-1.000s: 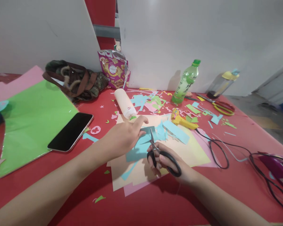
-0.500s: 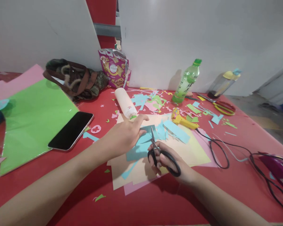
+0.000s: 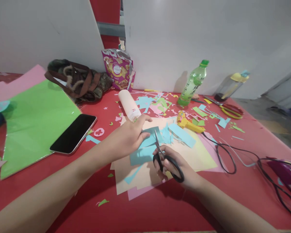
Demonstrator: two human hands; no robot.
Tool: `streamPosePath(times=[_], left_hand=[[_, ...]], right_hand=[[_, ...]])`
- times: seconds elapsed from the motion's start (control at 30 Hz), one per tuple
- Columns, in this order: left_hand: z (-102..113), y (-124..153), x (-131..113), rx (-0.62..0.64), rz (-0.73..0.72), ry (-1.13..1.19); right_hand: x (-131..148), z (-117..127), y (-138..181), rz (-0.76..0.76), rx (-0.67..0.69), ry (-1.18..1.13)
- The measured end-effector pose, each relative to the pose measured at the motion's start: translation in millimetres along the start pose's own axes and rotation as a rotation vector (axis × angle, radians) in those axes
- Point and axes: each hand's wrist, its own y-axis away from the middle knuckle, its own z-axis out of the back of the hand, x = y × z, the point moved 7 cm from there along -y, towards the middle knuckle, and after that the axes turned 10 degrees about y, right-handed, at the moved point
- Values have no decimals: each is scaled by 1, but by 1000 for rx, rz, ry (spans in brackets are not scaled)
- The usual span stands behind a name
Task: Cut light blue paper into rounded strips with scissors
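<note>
My right hand (image 3: 171,161) is closed around the black handles of a pair of scissors (image 3: 157,139), whose blades point away from me and lie over a piece of blue paper (image 3: 151,132). The left edge of that paper is pinched by my left hand (image 3: 133,134), thumb below and index finger stretched out above it. Below it lies another blue sheet (image 3: 138,158), resting on cream paper (image 3: 122,173). Blue scraps (image 3: 168,133) sit just right of the blades. A pale bottle (image 3: 129,103) lies on its side past my left fingers.
At left are a phone (image 3: 74,134) and green sheets (image 3: 36,123). A camouflage bag (image 3: 80,81) and snack packet (image 3: 118,69) stand behind. To the right are a yellow glue gun (image 3: 189,124) with its cord, a green bottle (image 3: 192,84), and red-and-yellow-handled scissors (image 3: 231,110).
The scissor blades look closer together now than before. My left hand has shifted very slightly left with the blue paper.
</note>
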Motion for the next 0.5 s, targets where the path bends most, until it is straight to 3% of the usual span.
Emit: streamPosePath(times=[0.5], left_hand=[[6, 2, 1, 6, 31, 27]], right_hand=[[-5, 0, 0, -40, 3, -26]])
